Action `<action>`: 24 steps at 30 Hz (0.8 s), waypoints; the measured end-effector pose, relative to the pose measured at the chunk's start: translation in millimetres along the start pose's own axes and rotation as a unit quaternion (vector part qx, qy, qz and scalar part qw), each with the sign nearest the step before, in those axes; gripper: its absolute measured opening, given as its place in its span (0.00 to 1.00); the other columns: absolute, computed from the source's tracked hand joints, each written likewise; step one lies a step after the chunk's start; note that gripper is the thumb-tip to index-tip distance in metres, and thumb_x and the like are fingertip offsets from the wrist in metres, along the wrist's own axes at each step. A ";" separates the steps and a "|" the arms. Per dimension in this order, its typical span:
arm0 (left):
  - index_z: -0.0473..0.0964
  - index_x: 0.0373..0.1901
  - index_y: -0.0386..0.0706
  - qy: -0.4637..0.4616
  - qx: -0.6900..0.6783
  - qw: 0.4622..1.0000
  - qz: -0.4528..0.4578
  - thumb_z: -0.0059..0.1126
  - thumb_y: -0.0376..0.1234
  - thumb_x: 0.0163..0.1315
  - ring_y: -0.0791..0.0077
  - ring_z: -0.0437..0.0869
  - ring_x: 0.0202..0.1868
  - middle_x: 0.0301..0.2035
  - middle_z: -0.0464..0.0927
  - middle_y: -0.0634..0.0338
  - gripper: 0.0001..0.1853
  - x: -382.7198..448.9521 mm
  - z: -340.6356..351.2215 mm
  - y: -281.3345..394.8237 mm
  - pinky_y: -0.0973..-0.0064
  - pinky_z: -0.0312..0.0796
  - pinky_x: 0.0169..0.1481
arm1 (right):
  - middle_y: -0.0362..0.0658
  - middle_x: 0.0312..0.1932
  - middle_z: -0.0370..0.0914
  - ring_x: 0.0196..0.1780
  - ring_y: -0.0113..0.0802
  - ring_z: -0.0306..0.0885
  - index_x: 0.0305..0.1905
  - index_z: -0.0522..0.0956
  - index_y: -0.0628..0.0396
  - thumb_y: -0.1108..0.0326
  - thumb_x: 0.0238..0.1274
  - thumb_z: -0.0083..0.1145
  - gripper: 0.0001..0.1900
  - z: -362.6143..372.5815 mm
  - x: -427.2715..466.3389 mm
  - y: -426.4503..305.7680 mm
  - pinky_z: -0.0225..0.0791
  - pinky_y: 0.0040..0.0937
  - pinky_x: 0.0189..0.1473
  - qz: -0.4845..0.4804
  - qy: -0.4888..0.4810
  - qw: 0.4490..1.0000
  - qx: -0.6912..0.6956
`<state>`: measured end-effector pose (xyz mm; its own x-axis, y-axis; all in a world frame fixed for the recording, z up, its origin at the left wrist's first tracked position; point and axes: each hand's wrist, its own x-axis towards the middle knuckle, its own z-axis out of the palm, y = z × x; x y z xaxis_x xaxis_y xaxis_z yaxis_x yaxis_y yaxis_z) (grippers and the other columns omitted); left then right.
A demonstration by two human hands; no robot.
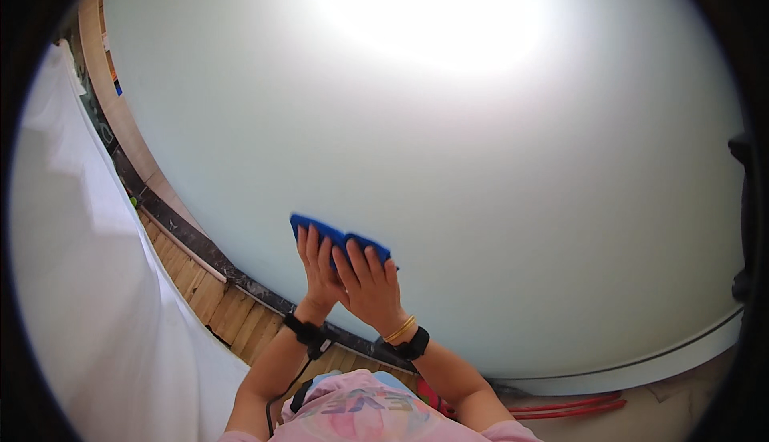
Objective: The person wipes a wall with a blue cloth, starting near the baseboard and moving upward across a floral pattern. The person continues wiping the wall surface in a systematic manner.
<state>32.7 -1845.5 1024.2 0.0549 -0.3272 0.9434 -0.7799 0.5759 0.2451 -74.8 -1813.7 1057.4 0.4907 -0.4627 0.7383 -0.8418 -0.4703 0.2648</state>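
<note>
A blue cloth [364, 242], seemingly folded, lies under both hands against a large pale frosted glass panel [480, 201]. My left hand [316, 267] has its fingers spread along the left part of the cloth, with a black strap and cable around the wrist. Beside it, my right hand [373, 289] presses on the cloth's right part. Gold bangles and a black watch circle the right wrist. The two hands touch or overlap at the thumbs, and the palms' undersides are hidden.
White curtain fabric [120, 298] hangs at the left. Below the panel run a dark marbled strip [174, 219] and wooden slats [222, 316]. A black fitting [740, 286] stands at the right edge. Red strips [571, 406] lie at lower right.
</note>
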 end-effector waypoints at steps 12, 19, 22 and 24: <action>0.70 0.45 0.42 -0.033 -0.080 0.993 0.081 0.46 0.39 0.56 0.48 0.55 0.59 0.54 0.61 0.49 0.17 35.6 28.5 92.3 0.46 0.46 0.59 | 0.45 0.61 0.57 0.67 0.44 0.42 0.56 0.67 0.45 0.45 0.58 0.38 0.25 -71.0 -34.1 82.5 0.26 0.48 0.64 0.112 0.097 0.989 -0.008; 0.71 0.45 0.41 -0.151 -0.099 0.977 0.110 0.50 0.40 0.52 0.48 0.53 0.58 0.54 0.60 0.49 0.19 -20.1 61.5 139.5 0.41 0.44 0.57 | 0.43 0.59 0.59 0.62 0.44 0.49 0.53 0.69 0.43 0.44 0.57 0.39 0.23 -64.6 -125.9 110.8 0.36 0.49 0.59 0.139 0.012 0.990 -0.003; 0.72 0.46 0.46 -0.122 -0.115 0.973 0.160 0.51 0.37 0.49 0.56 0.55 0.58 0.53 0.63 0.55 0.19 11.8 78.9 164.9 0.46 0.41 0.60 | 0.46 0.60 0.56 0.67 0.48 0.41 0.53 0.68 0.45 0.44 0.58 0.37 0.24 -82.9 -122.1 148.0 0.29 0.52 0.62 0.161 0.045 0.985 -0.048; 0.73 0.46 0.48 -0.108 -0.123 0.972 0.167 0.51 0.35 0.49 0.61 0.57 0.58 0.52 0.66 0.59 0.19 35.7 85.5 187.6 0.50 0.40 0.61 | 0.50 0.61 0.54 0.68 0.50 0.37 0.54 0.68 0.49 0.45 0.59 0.36 0.25 -98.5 -116.3 169.4 0.25 0.54 0.62 0.174 0.104 0.978 -0.045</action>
<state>-164.9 -1813.2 1084.8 -0.3287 -0.2246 0.9173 -0.5569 0.8306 0.0038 -296.6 -1765.5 1077.5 0.1228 -0.4152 0.9014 -0.9706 -0.2396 0.0219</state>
